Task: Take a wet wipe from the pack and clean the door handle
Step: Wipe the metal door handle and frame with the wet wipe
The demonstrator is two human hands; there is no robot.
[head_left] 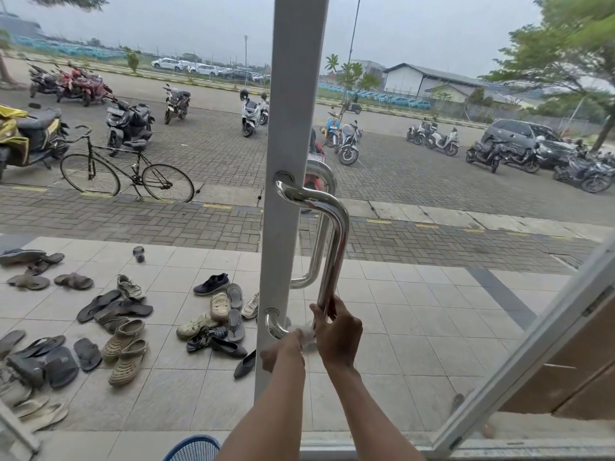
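A person presses a white wet wipe [307,334] to the lower bend of a chrome door handle [336,247] on a glass door. The left hand [283,353] has its grip clenched on the wipe just beside the bottom mount, and the right hand [336,334] has its grip wrapped round the upright bar just above. With the wipe out and on the metal, the cleaning appears to be under way, though the long upright and the top bend look yet to be covered; the pack is not in view.
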